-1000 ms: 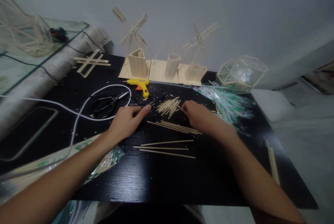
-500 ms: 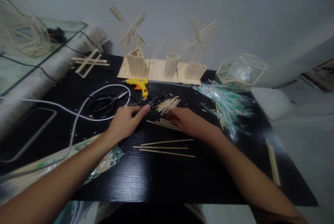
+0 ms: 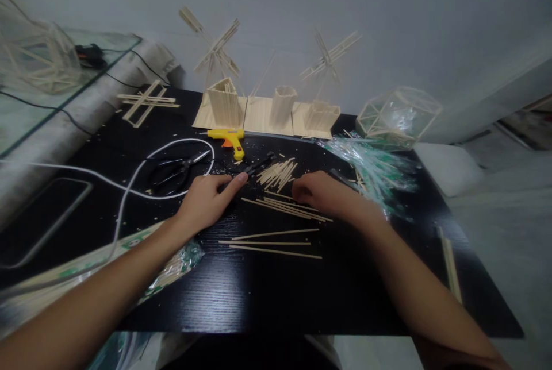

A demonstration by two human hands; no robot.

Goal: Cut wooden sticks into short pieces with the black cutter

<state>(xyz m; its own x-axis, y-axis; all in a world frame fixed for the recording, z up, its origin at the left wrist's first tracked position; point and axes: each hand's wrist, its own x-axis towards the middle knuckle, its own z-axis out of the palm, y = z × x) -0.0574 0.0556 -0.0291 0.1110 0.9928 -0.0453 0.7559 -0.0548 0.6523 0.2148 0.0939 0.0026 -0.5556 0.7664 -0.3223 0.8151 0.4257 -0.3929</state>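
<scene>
My left hand (image 3: pixel 211 197) is closed around a black hand tool (image 3: pixel 259 166), with the thumb along its top. The tool's far end points at a small pile of short wooden sticks (image 3: pixel 278 173); its exact kind is unclear. My right hand (image 3: pixel 321 192) hovers low over the table with curled fingers, just right of the pile. A thin wooden stick (image 3: pixel 278 195) runs toward its fingertips, but whether they grip it is hidden. Below lie several longer sticks (image 3: pixel 284 207) side by side. Nearer me, three separate sticks (image 3: pixel 271 243) rest on the black table (image 3: pixel 293 295).
A yellow glue gun (image 3: pixel 230 139), pliers (image 3: pixel 183 172) and a white cable (image 3: pixel 129 186) lie left of centre. Behind stand stick-built windmill models (image 3: pixel 226 106). Plastic wrapping (image 3: pixel 366 163) and a stick polyhedron (image 3: pixel 399 120) are at right; a bagged bundle of sticks (image 3: pixel 172 269) at front left.
My right hand has shifted right, uncovering the right ends of the long sticks. A thin stick now shows just above that row. My left hand and its tool have stayed put.
</scene>
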